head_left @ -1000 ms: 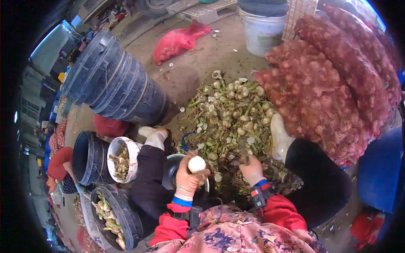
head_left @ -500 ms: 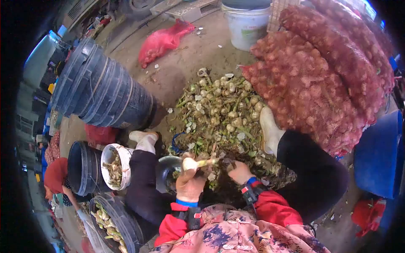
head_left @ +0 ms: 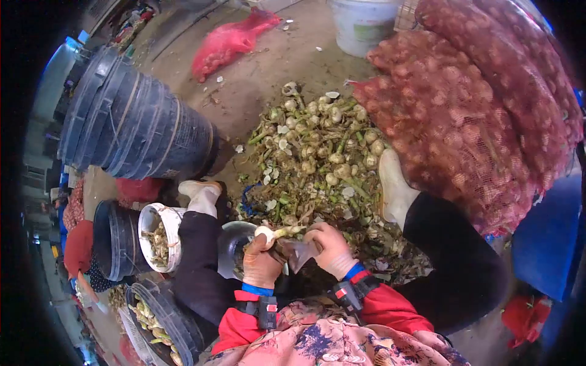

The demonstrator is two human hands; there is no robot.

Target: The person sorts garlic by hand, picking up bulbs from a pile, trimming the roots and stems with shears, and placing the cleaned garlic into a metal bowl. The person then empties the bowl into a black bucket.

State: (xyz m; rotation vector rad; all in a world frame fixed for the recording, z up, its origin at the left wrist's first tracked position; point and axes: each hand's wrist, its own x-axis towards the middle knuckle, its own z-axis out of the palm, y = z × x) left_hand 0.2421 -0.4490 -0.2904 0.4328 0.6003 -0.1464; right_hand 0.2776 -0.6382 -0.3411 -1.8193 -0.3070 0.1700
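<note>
My left hand [head_left: 260,265] is closed around a white garlic bulb [head_left: 264,235], whose pale green stem points right toward my other hand. The fingers of my right hand [head_left: 331,249] are pinched on a flat, greyish, blade-shaped piece [head_left: 299,254] just below that stem; I cannot tell what it is. Beyond both hands lies a heap of garlic bulbs [head_left: 336,157] with stems, leaves and loose skins. A metal basin [head_left: 228,244] stands beside my left hand, partly hidden by it and by my leg.
Stacked dark buckets [head_left: 143,125] lean at the left. A white bucket [head_left: 177,238] of trimmings and a black bucket [head_left: 183,317] of garlic stand by my left leg. Full red mesh sacks [head_left: 452,116] are piled at right. Another person [head_left: 79,250] bends at far left.
My right hand has turned and moved slightly left, and the greyish piece now shows plainly at its fingertips. My left hand, still holding the garlic bulb, has shifted a little left.
</note>
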